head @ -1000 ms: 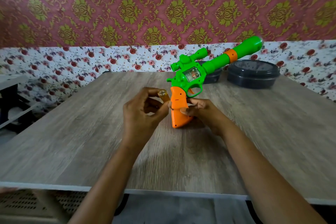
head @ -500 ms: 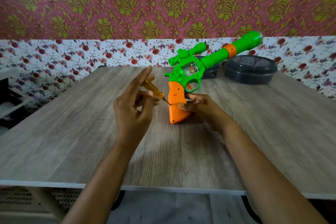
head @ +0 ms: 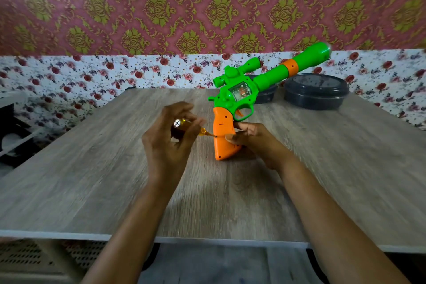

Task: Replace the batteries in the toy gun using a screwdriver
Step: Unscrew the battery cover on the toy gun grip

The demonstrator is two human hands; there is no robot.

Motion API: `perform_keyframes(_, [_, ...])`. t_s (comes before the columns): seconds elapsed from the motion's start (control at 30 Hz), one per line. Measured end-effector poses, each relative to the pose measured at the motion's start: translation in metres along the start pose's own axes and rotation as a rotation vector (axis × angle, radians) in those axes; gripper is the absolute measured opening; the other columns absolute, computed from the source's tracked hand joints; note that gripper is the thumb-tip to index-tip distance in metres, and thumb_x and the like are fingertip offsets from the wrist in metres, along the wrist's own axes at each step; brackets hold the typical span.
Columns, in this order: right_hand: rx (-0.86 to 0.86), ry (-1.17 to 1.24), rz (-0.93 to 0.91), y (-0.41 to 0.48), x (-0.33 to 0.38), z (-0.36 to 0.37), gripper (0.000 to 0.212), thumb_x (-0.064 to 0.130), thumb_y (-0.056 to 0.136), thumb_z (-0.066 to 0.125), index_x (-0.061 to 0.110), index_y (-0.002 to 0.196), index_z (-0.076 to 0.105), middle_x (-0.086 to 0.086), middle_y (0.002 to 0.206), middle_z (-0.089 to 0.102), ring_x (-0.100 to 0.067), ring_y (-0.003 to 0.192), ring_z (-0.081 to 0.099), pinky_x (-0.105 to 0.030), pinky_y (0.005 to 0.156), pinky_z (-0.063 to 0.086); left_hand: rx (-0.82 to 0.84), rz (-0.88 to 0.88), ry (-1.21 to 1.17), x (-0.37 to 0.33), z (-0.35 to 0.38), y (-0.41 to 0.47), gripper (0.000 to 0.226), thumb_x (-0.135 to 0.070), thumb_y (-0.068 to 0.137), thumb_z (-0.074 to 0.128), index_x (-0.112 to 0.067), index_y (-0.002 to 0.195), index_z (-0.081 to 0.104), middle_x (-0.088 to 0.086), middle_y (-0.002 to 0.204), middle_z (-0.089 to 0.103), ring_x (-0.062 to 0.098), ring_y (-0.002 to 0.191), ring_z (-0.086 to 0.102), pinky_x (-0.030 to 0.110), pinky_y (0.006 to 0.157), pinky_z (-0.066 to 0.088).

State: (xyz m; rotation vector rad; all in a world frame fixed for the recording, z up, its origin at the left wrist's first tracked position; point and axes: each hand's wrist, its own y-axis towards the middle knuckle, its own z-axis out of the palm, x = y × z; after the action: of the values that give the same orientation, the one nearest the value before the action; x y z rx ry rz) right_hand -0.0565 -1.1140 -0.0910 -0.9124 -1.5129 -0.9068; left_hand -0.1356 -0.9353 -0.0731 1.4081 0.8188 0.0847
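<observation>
As my right hand [head: 254, 143] pinches the light, hollow-looking toy gun [head: 239, 91] by its orange grip [head: 222, 143], my left hand [head: 164, 147] clamps the slim screwdriver [head: 182, 125]. Its tip seems to touch that grip.

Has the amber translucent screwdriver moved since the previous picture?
Yes. Against the orange grip of the green plastic toy gun, the screwdriver has swung its handle downward, lying flatter; the tip remains at the grip.

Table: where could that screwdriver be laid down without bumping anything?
The table is bare left of the left hand, and right of the right hand, nearer than the big container. Crowded: the middle, where the screwdriver meets the gun, and the far right by the small container.
</observation>
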Motion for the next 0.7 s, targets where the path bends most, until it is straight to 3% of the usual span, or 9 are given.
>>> perform_keyframes(0.07, [-0.001, 0.005, 0.012, 0.0006, -0.0007, -0.0007, 0.037, 0.014, 0.085, 0.063, 0.02, 0.122, 0.059, -0.01, 0.11, 0.068, -0.02, 0.095, 0.067, -0.036, 0.076, 0.058, 0.01, -0.014, -0.005, -0.0002, -0.0007, 0.0005, 0.013, -0.03, 0.084, 0.064, -0.022, 0.095, 0.061, -0.011, 0.085, 0.063, 0.002, 0.072, 0.064, 0.016, 0.063, 0.05])
perform_keyframes(0.13, [-0.005, 0.009, 0.028, 0.0016, -0.0014, -0.0013, 0.038, 0.015, 0.085, 0.063, 0.02, 0.122, 0.059, -0.009, 0.108, 0.068, -0.02, 0.092, 0.068, -0.038, 0.075, 0.059, 0.018, -0.038, -0.035, -0.0001, -0.0014, 0.0004, 0.011, -0.027, 0.088, 0.058, -0.019, 0.095, 0.061, -0.008, 0.086, 0.064, 0.009, 0.07, 0.065, 0.027, 0.06, 0.054])
perform_keyframes(0.23, [-0.02, 0.019, 0.044, 0.0027, -0.0016, -0.0018, 0.038, 0.014, 0.085, 0.063, 0.019, 0.123, 0.059, -0.011, 0.109, 0.068, -0.023, 0.091, 0.068, -0.039, 0.075, 0.059, 0.065, -0.024, -0.061, 0.0002, -0.0018, 0.0004, 0.023, -0.015, 0.084, 0.043, -0.016, 0.101, 0.059, -0.003, 0.089, 0.065, 0.013, 0.066, 0.066, 0.035, 0.056, 0.056])
perform_keyframes(0.33, [-0.039, 0.014, 0.042, 0.0029, -0.0026, -0.0027, 0.04, 0.013, 0.085, 0.063, 0.017, 0.125, 0.059, -0.015, 0.114, 0.067, -0.026, 0.097, 0.067, -0.042, 0.08, 0.057, 0.088, -0.039, -0.066, -0.0007, -0.0012, 0.0012, 0.027, -0.012, 0.082, 0.042, -0.016, 0.103, 0.058, -0.002, 0.093, 0.066, 0.013, 0.066, 0.067, 0.038, 0.057, 0.058])
perform_keyframes(0.5, [-0.034, 0.017, 0.019, -0.001, 0.0002, -0.0026, 0.04, 0.012, 0.085, 0.062, 0.015, 0.125, 0.059, -0.012, 0.111, 0.067, -0.025, 0.096, 0.066, -0.036, 0.076, 0.057, 0.054, -0.077, -0.085, 0.0014, -0.0011, 0.0009, 0.014, -0.027, 0.083, 0.062, -0.027, 0.096, 0.057, -0.013, 0.083, 0.065, 0.007, 0.064, 0.066, 0.022, 0.06, 0.055])
perform_keyframes(0.6, [-0.034, 0.003, 0.006, -0.0014, 0.0005, -0.002, 0.048, 0.018, 0.077, 0.069, 0.016, 0.125, 0.059, -0.011, 0.112, 0.067, -0.024, 0.1, 0.065, -0.037, 0.081, 0.056, -0.009, -0.119, -0.046, 0.0029, -0.001, 0.0011, 0.023, -0.031, 0.074, 0.072, -0.024, 0.083, 0.053, -0.015, 0.07, 0.06, 0.0, 0.061, 0.061, 0.01, 0.057, 0.046])
perform_keyframes(0.7, [-0.026, 0.001, 0.003, -0.001, 0.0001, -0.0008, 0.042, 0.013, 0.083, 0.065, 0.016, 0.124, 0.058, -0.015, 0.117, 0.066, -0.028, 0.107, 0.063, -0.043, 0.091, 0.053, -0.01, -0.136, -0.062, 0.0023, 0.0004, 0.0007, 0.025, -0.034, 0.075, 0.07, -0.037, 0.084, 0.047, -0.013, 0.073, 0.062, 0.005, 0.062, 0.063, 0.019, 0.057, 0.051])
